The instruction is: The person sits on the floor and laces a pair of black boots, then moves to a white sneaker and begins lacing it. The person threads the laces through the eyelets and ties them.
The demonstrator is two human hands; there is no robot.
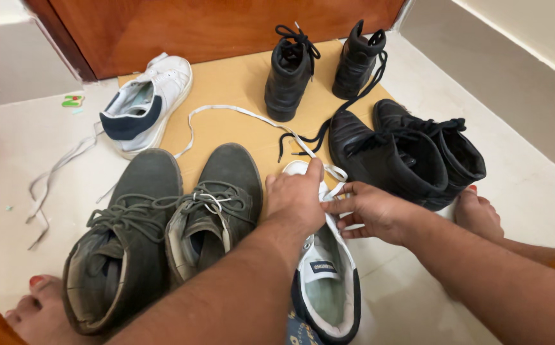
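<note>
A: Where are the hands?

B: Centre, slightly toward 5 o'clock. Left hand point(295, 199) clamped over the toe of a white sneaker point(326, 281) with a navy collar; right hand point(372, 211) pinching its flat white lace point(252, 118) between fingertips.

A: Surroundings?

B: Grey suede pair point(162, 223), fuzzy and scuffed, at 8 o'clock. Smooth black leather boots point(405, 156) at 2. Matching white sneaker point(144, 105) at 10, unlaced, resting partly on tan cardboard point(226, 83).
</note>
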